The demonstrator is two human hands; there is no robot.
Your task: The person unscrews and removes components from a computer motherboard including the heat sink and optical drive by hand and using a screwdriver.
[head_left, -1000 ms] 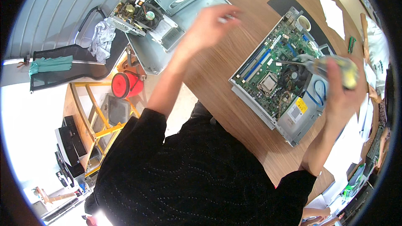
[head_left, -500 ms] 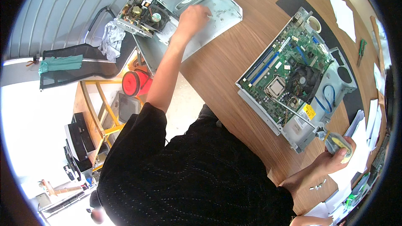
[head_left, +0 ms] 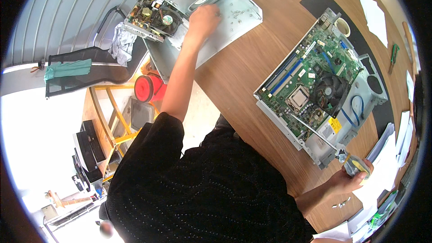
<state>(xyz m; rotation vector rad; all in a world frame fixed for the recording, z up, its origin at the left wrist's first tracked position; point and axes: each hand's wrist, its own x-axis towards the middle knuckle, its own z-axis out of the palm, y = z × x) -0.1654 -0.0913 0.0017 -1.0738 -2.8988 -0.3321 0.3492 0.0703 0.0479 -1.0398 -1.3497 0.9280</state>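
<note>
My right hand (head_left: 348, 179) is wrapped round the yellow-and-grey handle of a screwdriver (head_left: 355, 164). Its long thin shaft reaches over the near edge of a green motherboard (head_left: 281, 91), mounted in an opened metal computer chassis (head_left: 280, 121). A black cooling fan (head_left: 329, 91) and a bare processor (head_left: 297, 96) sit on that board. My left hand (head_left: 204, 21) hovers at a grey metal case panel (head_left: 245, 11) strewn with small loose screws (head_left: 236, 14). Its fingers are curled together; whatever they may hold is too small or hidden to name.
An opened power supply (head_left: 155, 15) lies at the panel's left. A tape roll (head_left: 342, 26) stands on a black mat behind the chassis. Papers (head_left: 373, 15) and a green-handled tool (head_left: 393, 57) lie at right. A red bucket (head_left: 148, 88) is below the table edge.
My left hand has drawn slightly left, away from the loose screws. The right hand has moved left and down with the screwdriver, whose shaft now lies over the board's near edge.
</note>
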